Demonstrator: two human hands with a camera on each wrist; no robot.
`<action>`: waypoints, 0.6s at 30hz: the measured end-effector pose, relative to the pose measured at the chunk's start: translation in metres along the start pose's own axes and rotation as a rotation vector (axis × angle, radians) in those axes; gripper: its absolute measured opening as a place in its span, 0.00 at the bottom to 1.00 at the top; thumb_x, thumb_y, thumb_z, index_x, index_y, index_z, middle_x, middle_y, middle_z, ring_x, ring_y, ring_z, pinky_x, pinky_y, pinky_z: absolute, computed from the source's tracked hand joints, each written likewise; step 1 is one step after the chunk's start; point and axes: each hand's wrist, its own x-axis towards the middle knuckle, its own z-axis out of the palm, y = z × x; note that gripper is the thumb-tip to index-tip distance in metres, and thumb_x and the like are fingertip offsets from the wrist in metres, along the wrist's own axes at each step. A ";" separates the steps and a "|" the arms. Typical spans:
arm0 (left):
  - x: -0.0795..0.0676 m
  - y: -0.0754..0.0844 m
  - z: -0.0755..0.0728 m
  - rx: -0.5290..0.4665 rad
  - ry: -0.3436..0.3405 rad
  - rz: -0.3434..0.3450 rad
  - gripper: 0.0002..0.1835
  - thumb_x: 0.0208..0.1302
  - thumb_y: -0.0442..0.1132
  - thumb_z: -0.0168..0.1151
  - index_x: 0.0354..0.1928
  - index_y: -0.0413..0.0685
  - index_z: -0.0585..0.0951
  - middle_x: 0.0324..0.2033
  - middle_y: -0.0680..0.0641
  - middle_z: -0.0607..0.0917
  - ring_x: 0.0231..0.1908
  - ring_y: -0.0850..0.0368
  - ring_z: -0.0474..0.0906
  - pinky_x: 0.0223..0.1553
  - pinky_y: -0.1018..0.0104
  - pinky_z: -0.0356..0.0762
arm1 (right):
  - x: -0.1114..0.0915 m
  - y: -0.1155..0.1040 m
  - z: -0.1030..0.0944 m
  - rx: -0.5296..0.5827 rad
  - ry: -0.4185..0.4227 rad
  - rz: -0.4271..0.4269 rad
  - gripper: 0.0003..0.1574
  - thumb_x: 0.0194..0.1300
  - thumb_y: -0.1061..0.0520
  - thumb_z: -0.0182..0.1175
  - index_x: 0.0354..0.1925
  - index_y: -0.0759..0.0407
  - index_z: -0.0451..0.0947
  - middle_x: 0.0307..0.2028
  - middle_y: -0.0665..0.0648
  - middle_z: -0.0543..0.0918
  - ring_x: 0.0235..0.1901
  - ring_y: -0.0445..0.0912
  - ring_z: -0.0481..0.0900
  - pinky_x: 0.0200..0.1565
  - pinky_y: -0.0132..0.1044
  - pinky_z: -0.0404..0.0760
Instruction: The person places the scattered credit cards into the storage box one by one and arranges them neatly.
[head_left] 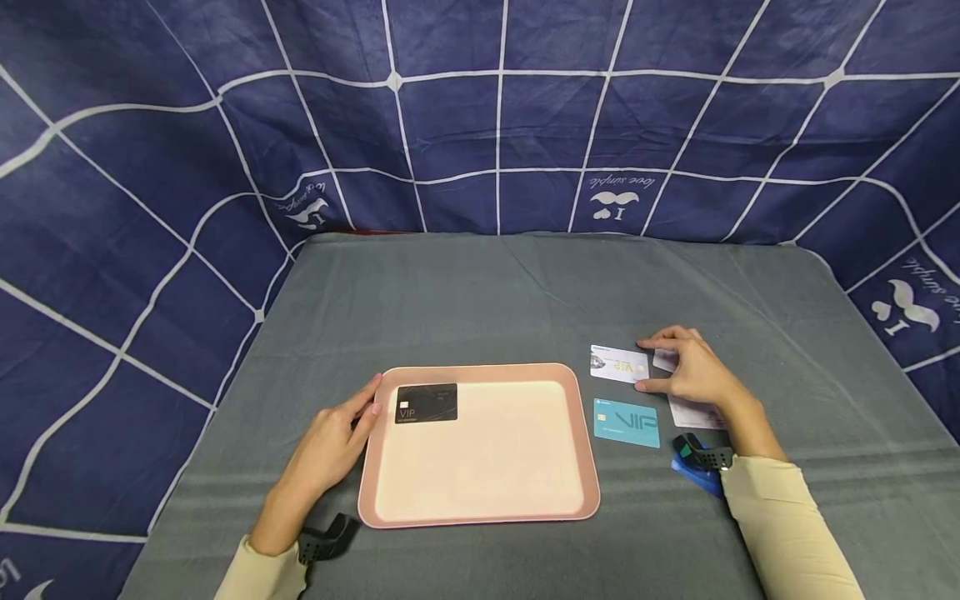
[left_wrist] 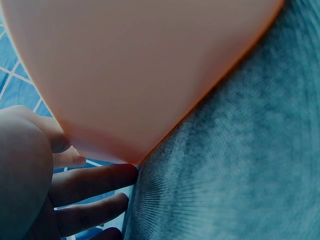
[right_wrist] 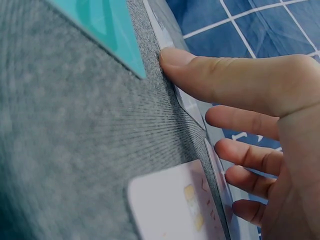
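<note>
A pink tray (head_left: 480, 522) with a cream inside holds a black VIP card (head_left: 427, 404) in its upper left. My left hand (head_left: 328, 446) rests with its fingers along the tray's left rim; the left wrist view shows its fingertips (left_wrist: 131, 173) right at the tray's corner. On the cloth right of the tray lies a white VIP card (head_left: 618, 364). Around its right end my right hand (head_left: 697, 367) spreads thumb and fingers, the thumb (right_wrist: 176, 57) at the card's near edge and the fingers apart from the thumb.
A teal VIP card (head_left: 627, 423) lies just below the white one. Two pale cards, one a pinkish card (head_left: 697, 413), are partly under the right hand. A blue card (head_left: 697, 477) shows beneath the right wrist's black strap. Blue checked fabric (head_left: 480, 150) surrounds the grey-covered table (head_left: 450, 292).
</note>
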 end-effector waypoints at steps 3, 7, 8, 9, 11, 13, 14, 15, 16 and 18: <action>0.000 -0.001 0.000 0.003 -0.003 -0.004 0.23 0.72 0.36 0.58 0.66 0.38 0.74 0.53 0.32 0.81 0.49 0.36 0.82 0.47 0.41 0.76 | 0.000 0.000 0.001 0.003 -0.002 -0.005 0.43 0.45 0.43 0.80 0.56 0.64 0.82 0.50 0.62 0.75 0.51 0.59 0.67 0.50 0.57 0.63; 0.000 -0.001 0.000 0.007 -0.006 -0.003 0.23 0.72 0.36 0.58 0.66 0.37 0.74 0.53 0.31 0.81 0.49 0.36 0.82 0.47 0.41 0.76 | 0.000 0.000 0.001 0.006 0.000 -0.015 0.40 0.47 0.45 0.79 0.55 0.65 0.82 0.49 0.62 0.75 0.51 0.59 0.67 0.50 0.57 0.64; 0.000 -0.001 0.000 0.008 -0.008 -0.004 0.23 0.72 0.36 0.58 0.66 0.37 0.74 0.53 0.31 0.81 0.48 0.36 0.82 0.47 0.41 0.77 | 0.000 0.000 0.002 0.006 0.002 -0.016 0.39 0.47 0.46 0.79 0.54 0.65 0.83 0.49 0.62 0.75 0.51 0.59 0.67 0.50 0.57 0.64; 0.000 -0.001 0.000 0.009 -0.010 -0.005 0.23 0.72 0.36 0.58 0.66 0.37 0.74 0.53 0.31 0.81 0.47 0.37 0.83 0.46 0.41 0.77 | 0.000 0.000 0.002 0.006 0.005 -0.019 0.38 0.47 0.46 0.79 0.53 0.64 0.83 0.49 0.62 0.75 0.50 0.59 0.67 0.49 0.57 0.63; 0.000 -0.001 0.000 0.008 -0.012 -0.008 0.23 0.72 0.36 0.57 0.66 0.36 0.73 0.53 0.31 0.81 0.47 0.37 0.83 0.46 0.41 0.77 | 0.000 0.001 0.002 0.005 0.013 -0.025 0.36 0.46 0.47 0.80 0.51 0.64 0.85 0.48 0.61 0.75 0.49 0.58 0.67 0.49 0.56 0.63; -0.001 -0.001 0.001 0.011 -0.012 -0.008 0.23 0.72 0.36 0.57 0.66 0.36 0.73 0.53 0.30 0.81 0.46 0.37 0.83 0.46 0.41 0.77 | 0.000 0.001 0.003 0.004 0.022 -0.029 0.34 0.44 0.49 0.81 0.49 0.63 0.86 0.47 0.61 0.76 0.49 0.58 0.68 0.48 0.55 0.63; -0.001 -0.001 0.001 0.010 -0.011 -0.006 0.23 0.72 0.36 0.57 0.66 0.36 0.74 0.53 0.31 0.81 0.46 0.37 0.83 0.46 0.41 0.77 | 0.000 0.002 0.003 0.004 0.026 -0.032 0.33 0.44 0.49 0.81 0.48 0.63 0.86 0.47 0.61 0.76 0.48 0.57 0.68 0.48 0.54 0.63; -0.001 -0.001 0.001 0.010 -0.009 -0.003 0.23 0.72 0.36 0.57 0.66 0.36 0.74 0.53 0.31 0.81 0.46 0.37 0.83 0.46 0.41 0.77 | 0.001 0.002 0.003 0.006 0.029 -0.035 0.33 0.43 0.50 0.81 0.47 0.63 0.87 0.46 0.62 0.76 0.48 0.57 0.68 0.49 0.54 0.63; -0.001 -0.001 0.001 0.010 -0.006 -0.001 0.23 0.72 0.36 0.58 0.66 0.37 0.74 0.53 0.31 0.81 0.47 0.37 0.83 0.46 0.41 0.77 | 0.001 0.002 0.003 0.007 0.031 -0.036 0.32 0.43 0.51 0.81 0.47 0.63 0.87 0.46 0.62 0.76 0.48 0.57 0.68 0.49 0.55 0.63; -0.001 -0.002 0.001 0.012 0.000 0.006 0.23 0.72 0.35 0.58 0.66 0.37 0.74 0.52 0.31 0.81 0.47 0.37 0.83 0.46 0.41 0.77 | 0.001 0.002 0.003 0.013 0.028 -0.037 0.32 0.42 0.51 0.82 0.46 0.63 0.87 0.46 0.62 0.77 0.48 0.57 0.69 0.51 0.57 0.62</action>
